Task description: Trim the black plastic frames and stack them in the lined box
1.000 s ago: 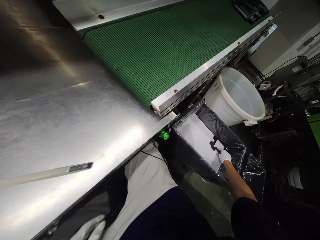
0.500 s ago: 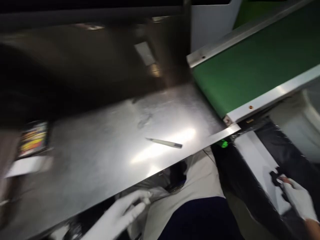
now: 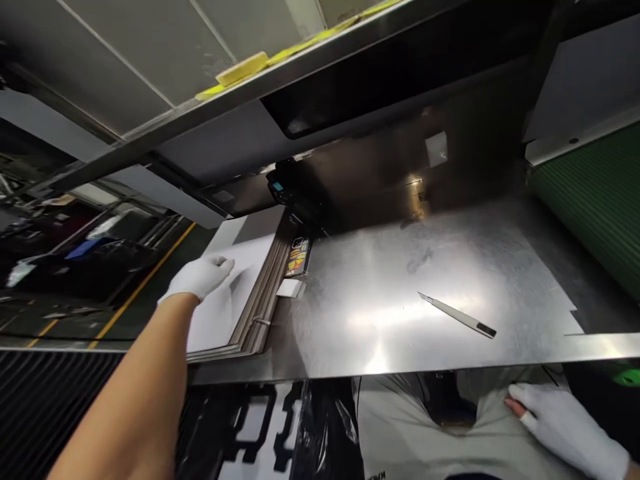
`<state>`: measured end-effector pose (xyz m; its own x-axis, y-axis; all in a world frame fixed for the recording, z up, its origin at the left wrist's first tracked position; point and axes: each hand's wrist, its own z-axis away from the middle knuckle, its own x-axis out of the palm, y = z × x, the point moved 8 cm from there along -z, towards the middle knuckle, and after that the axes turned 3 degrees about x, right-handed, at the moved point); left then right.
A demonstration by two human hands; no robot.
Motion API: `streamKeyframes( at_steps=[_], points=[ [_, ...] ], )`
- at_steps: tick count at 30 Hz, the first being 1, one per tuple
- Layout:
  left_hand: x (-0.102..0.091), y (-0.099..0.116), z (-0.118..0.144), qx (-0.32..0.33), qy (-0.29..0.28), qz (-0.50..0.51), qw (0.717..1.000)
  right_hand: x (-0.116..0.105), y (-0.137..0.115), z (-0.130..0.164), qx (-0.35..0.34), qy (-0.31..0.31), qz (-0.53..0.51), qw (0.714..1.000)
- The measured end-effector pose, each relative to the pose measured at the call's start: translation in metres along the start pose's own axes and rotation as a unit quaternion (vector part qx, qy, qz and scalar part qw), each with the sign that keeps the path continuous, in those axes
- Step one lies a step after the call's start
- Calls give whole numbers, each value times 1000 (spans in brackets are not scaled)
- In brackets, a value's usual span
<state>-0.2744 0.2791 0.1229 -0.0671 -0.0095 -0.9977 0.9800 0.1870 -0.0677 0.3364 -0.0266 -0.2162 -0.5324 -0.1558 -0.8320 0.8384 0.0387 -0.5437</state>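
My left hand [image 3: 199,277], in a white glove, reaches out to the left and hovers over the white top sheet [image 3: 235,293] of a stack of flat boards [image 3: 267,303] at the left end of the steel table [image 3: 400,293]. Its fingers are loosely spread and hold nothing. My right hand [image 3: 563,423], also gloved, rests low at the bottom right below the table edge, against my light trousers, empty. A white utility knife [image 3: 459,316] with its blade out lies on the table between the hands.
A green conveyor belt [image 3: 595,200] runs off to the right. A small colourful packet [image 3: 298,257] and a white label [image 3: 290,288] lie beside the stack. A dark overhead housing [image 3: 390,73] hangs above the table. Black cut-out shapes on white sheet [image 3: 255,427] sit below the table front.
The view swung left from the lined bin to the table. My right hand left the bin and dropped to my lap. My left arm rose and reached toward the sheet stack.
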Motion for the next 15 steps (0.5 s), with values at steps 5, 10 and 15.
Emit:
streamKeyframes(
  at_steps=[5, 10, 15],
  points=[
    [45, -35, -21, -57, 16, -19, 998, 29, 18, -14, -12, 66, 107, 992],
    [73, -73, -42, -111, 45, 10, 993, 34, 24, -5, -101, 132, 145, 975],
    [91, -105, -53, -148, 60, 65, 985, 44, -8, -20, -159, 121, 172, 965]
  ],
)
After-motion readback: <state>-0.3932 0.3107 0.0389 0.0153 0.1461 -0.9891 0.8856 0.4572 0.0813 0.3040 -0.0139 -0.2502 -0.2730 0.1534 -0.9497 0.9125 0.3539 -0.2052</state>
